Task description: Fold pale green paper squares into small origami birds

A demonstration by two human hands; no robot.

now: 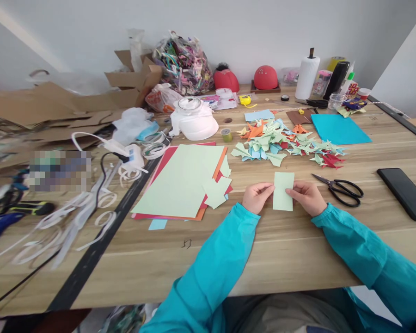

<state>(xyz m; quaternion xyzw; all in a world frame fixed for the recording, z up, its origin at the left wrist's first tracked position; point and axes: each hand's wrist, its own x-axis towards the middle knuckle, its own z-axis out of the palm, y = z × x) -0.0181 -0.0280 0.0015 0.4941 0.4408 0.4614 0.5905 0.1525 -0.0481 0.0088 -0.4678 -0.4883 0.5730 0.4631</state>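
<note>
I can't make out pixelated patch (60,171); blue tool (2,227) cut by left edge; right hand (309,198) partly hidden behind green paper (283,200).

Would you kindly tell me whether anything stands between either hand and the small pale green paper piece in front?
Nothing visible does: the left hand is at the left edge of the paper piece, and the right hand holds its right edge. The scissors lie clear, beyond the right hand.
</note>
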